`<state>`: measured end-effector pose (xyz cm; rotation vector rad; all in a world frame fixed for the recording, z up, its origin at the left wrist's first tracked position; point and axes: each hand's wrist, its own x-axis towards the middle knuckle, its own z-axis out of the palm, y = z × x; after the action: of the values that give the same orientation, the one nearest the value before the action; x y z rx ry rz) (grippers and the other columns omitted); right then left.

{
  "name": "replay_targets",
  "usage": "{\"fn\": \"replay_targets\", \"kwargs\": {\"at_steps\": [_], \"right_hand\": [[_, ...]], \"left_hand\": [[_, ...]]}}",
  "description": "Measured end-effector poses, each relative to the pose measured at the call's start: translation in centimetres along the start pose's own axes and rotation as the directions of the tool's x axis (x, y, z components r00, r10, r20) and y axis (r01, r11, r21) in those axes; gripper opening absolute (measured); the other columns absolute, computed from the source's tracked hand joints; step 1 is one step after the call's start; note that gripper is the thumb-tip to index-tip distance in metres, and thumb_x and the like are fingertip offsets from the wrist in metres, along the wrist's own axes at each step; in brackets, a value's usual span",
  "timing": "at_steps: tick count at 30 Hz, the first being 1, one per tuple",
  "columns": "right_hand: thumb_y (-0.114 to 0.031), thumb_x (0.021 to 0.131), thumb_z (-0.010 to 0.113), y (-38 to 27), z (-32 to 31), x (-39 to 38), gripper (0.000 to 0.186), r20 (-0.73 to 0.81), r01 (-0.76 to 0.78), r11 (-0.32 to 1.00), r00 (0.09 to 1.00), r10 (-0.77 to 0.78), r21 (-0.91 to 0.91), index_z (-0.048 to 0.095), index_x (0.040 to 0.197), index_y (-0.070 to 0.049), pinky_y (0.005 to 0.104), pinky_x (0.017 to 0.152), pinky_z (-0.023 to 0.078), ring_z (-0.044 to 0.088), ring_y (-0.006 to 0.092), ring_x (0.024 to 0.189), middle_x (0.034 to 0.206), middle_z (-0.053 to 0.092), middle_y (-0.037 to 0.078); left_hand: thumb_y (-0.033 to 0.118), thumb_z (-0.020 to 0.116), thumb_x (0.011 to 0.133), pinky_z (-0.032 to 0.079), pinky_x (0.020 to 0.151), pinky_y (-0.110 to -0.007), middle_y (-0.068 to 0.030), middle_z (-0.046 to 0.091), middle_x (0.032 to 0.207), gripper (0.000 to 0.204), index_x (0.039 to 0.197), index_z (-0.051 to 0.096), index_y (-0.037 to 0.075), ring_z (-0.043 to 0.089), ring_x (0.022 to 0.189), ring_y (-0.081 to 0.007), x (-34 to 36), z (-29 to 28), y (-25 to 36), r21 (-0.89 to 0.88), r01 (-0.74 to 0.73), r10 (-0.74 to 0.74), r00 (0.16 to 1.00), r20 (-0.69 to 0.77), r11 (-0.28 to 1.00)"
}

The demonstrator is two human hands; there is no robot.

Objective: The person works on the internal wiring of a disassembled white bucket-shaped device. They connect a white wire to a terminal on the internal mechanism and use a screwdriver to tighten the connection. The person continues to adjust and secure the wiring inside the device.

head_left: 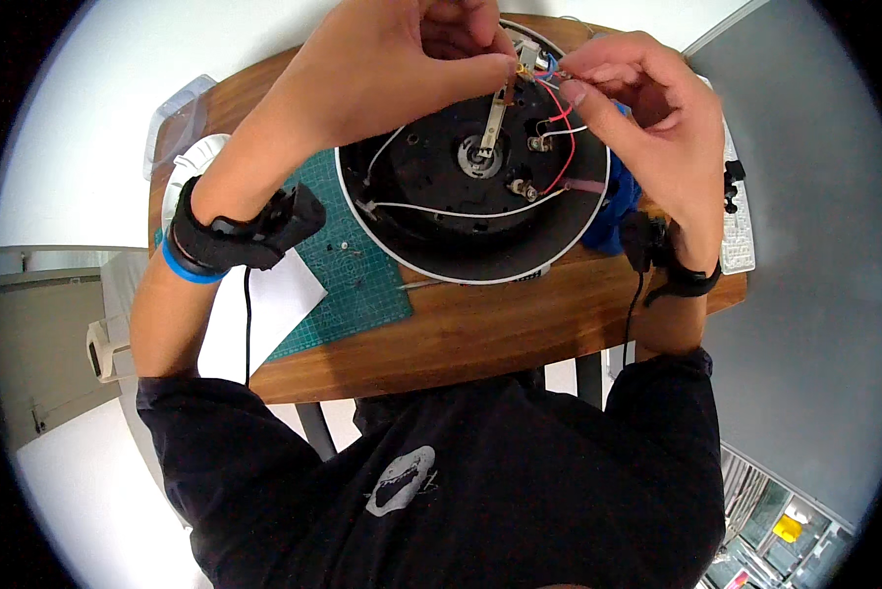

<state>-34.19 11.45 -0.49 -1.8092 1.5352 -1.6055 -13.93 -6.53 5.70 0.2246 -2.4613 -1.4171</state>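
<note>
A round black appliance base with a white rim holds a metal strip, a metal disc and red, white and blue wires. My left hand is at its far edge, thumb and fingers closed on a small metal fitting at the top of the strip. My right hand is just right of it, thumb and forefinger pinched on a thin wire end by the fitting; the exact piece is hard to make out.
The wooden table carries a green cutting mat, white paper, small screws, a clear plastic tray and a white item at left, plus blue cloth and a white tray at right. A grey board stands at right.
</note>
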Motion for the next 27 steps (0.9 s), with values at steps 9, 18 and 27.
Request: {"fn": "replay_targets", "kwargs": {"at_steps": [9, 18, 27], "right_hand": [[0.012, 0.098, 0.076, -1.5, 0.8, -0.6, 0.026, 0.013, -0.009, 1.000, 1.000, 0.009, -0.026, 0.075, 0.122, 0.005, 0.0293, 0.100, 0.058, 0.075, 0.0148, 0.107, 0.116, 0.077, 0.009], [0.012, 0.095, 0.079, -1.8, 1.3, -0.9, 0.025, 0.042, -0.053, 0.998, 0.998, 0.055, -0.039, 0.075, 0.119, 0.004, 0.0283, 0.094, 0.059, 0.075, 0.0137, 0.103, 0.111, 0.076, 0.006], [0.008, 0.096, 0.082, -1.8, 1.5, -1.1, 0.022, 0.004, -0.119, 0.990, 0.993, 0.120, -0.079, 0.075, 0.117, 0.004, 0.0285, 0.099, 0.060, 0.076, 0.0150, 0.105, 0.112, 0.077, 0.007]], "left_hand": [[0.002, 0.078, 0.100, 0.064, 0.080, -0.026, -0.0094, 0.077, 0.095, 0.024, 0.094, 0.055, 0.005, 0.073, 0.087, -0.0105, 0.5, 0.0, -1.8, -0.056, -0.053, 0.054, 0.998, 0.033, 0.997], [0.003, 0.079, 0.100, 0.063, 0.079, -0.026, -0.0099, 0.078, 0.095, 0.025, 0.092, 0.055, 0.005, 0.072, 0.086, -0.0104, 0.5, -0.1, -1.7, 0.003, -0.029, 0.029, 0.999, 0.045, 1.000], [0.004, 0.080, 0.099, 0.062, 0.074, -0.024, -0.0084, 0.077, 0.092, 0.025, 0.091, 0.056, 0.006, 0.071, 0.081, -0.0100, 0.0, -0.1, -0.7, 0.067, -0.008, 0.008, 1.000, 0.006, 0.998]]}}
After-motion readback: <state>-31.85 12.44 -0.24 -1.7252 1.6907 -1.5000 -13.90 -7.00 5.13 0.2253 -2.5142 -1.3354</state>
